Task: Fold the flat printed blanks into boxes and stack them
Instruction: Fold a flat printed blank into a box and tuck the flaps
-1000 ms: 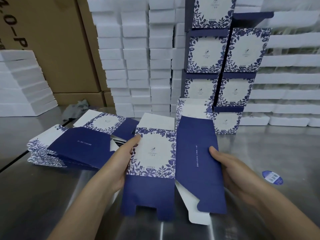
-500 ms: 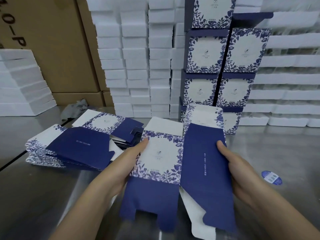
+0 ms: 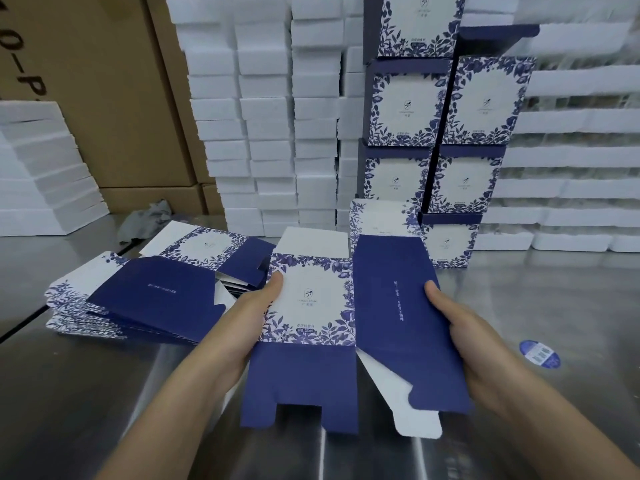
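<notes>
I hold one flat blank [image 3: 315, 306], printed with blue leaves round a white square and with plain navy panels, above the steel table. My left hand [image 3: 249, 317] grips its left edge, thumb on the floral panel. My right hand [image 3: 460, 330] grips the right edge, thumb on the navy side panel. The bottom flaps hang toward me. A pile of flat blanks [image 3: 145, 289] lies to the left. Folded boxes [image 3: 436, 140] stand stacked in two columns behind the blank.
White foam trays [image 3: 263, 116] are stacked high along the back and at the far left. Brown cartons [image 3: 104, 91] stand behind them. A round blue sticker [image 3: 539, 353] lies on the steel table [image 3: 104, 393] at the right. A crumpled grey rag [image 3: 145, 220] lies behind the pile.
The blank has been lifted slightly and shifted toward the right, with both hands staying on its edges. Its shape looks the same.
</notes>
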The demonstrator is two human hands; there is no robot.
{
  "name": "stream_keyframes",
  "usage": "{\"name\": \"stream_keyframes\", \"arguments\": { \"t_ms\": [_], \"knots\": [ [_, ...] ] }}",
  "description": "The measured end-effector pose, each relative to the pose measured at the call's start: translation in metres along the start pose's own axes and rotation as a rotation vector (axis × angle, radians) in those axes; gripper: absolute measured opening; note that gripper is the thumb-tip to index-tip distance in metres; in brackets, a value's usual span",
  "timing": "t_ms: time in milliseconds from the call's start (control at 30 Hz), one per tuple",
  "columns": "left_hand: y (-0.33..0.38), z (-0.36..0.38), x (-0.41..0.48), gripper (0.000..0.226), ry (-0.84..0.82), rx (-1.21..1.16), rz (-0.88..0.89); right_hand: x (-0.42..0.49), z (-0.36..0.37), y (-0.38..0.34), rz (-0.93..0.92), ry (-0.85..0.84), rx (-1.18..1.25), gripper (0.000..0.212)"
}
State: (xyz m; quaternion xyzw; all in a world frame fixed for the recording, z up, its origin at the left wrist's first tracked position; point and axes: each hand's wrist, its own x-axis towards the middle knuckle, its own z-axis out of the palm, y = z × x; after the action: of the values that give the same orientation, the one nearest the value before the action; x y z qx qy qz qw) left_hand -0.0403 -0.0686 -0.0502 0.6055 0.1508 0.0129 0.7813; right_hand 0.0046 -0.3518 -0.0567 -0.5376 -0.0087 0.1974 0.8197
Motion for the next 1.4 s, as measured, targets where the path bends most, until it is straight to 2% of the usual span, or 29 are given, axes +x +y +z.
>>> {"name": "stream_keyframes", "arguments": {
  "t_ms": [167,233,300,533,700,767,833,967,1067,1133,1267,1400],
  "knots": [
    [0.004,0.003,0.004,0.041,0.089,-0.085,0.092,0.001,-0.001,0.005,0.045,-0.028,-0.062,0.045],
    [0.003,0.000,0.005,0.029,0.051,-0.103,0.059,0.003,-0.002,0.007,0.017,-0.011,-0.099,0.044],
    [0.001,-0.002,0.001,0.033,0.011,-0.093,0.037,0.003,-0.002,0.006,-0.002,0.008,-0.123,0.045],
    [0.001,0.002,-0.005,0.037,0.026,-0.050,0.047,0.007,-0.006,0.008,0.016,-0.038,-0.145,0.045],
    [0.007,0.003,-0.010,0.066,0.015,-0.147,0.041,0.011,-0.006,0.010,-0.066,-0.054,-0.070,0.034],
    [0.009,0.001,-0.013,0.070,0.018,-0.228,0.098,0.012,-0.006,0.011,-0.096,-0.052,-0.030,0.035],
    [0.010,0.003,-0.016,0.062,0.007,-0.308,0.189,0.011,-0.003,0.012,-0.137,-0.067,-0.043,0.040],
    [0.008,0.013,-0.020,0.053,-0.039,-0.263,0.394,0.006,0.006,0.014,-0.203,-0.047,-0.134,0.061],
    [0.012,0.022,-0.031,0.082,-0.129,-0.147,0.519,0.003,0.013,0.016,-0.268,-0.051,-0.202,0.063],
    [0.014,0.031,-0.036,0.093,-0.134,-0.021,0.599,0.000,0.016,0.016,-0.330,-0.044,-0.260,0.057],
    [0.006,0.042,-0.039,0.073,-0.066,0.178,0.753,-0.004,0.021,0.018,-0.409,-0.027,-0.352,0.082],
    [0.003,0.044,-0.041,0.065,0.058,0.137,0.793,-0.007,0.023,0.016,-0.460,-0.025,-0.382,0.088]
  ]
}}
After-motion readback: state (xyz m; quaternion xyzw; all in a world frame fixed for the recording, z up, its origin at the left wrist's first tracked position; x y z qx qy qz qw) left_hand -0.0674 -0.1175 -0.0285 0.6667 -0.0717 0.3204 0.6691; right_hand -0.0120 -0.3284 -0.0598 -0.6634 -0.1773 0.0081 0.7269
